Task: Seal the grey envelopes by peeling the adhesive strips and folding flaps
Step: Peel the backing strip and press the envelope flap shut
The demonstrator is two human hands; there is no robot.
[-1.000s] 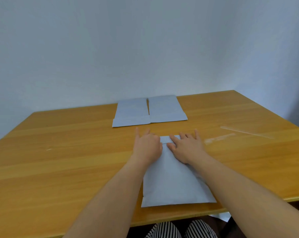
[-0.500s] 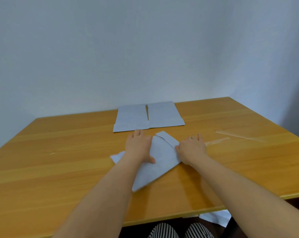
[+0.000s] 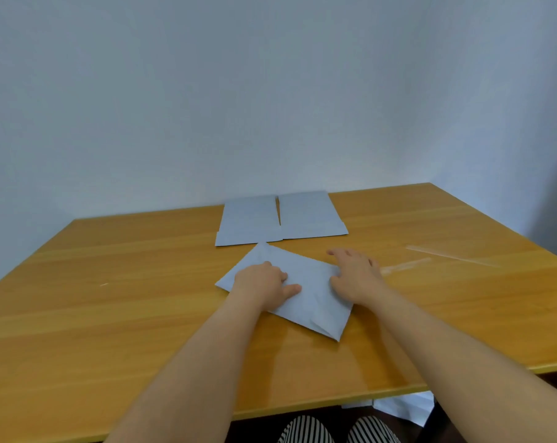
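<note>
A grey envelope (image 3: 306, 282) lies at an angle on the wooden table (image 3: 110, 314), its long side running from far left to near right. My left hand (image 3: 264, 281) rests on its left part with the thumb pressed on the paper. My right hand (image 3: 355, 276) holds its right edge, fingers spread. Two more grey envelopes, one on the left (image 3: 248, 220) and one on the right (image 3: 309, 214), lie side by side at the back of the table, touching the wall side.
Two clear peeled strips lie on the table to the right, one short (image 3: 405, 265) and one long (image 3: 449, 255). More grey paper (image 3: 405, 407) shows on the floor under the table's near right edge. Striped trouser knees (image 3: 334, 430) are below the front edge.
The envelope has been turned from pointing away from me to lying crosswise and moved farther from the front edge. Both hands moved with it.
</note>
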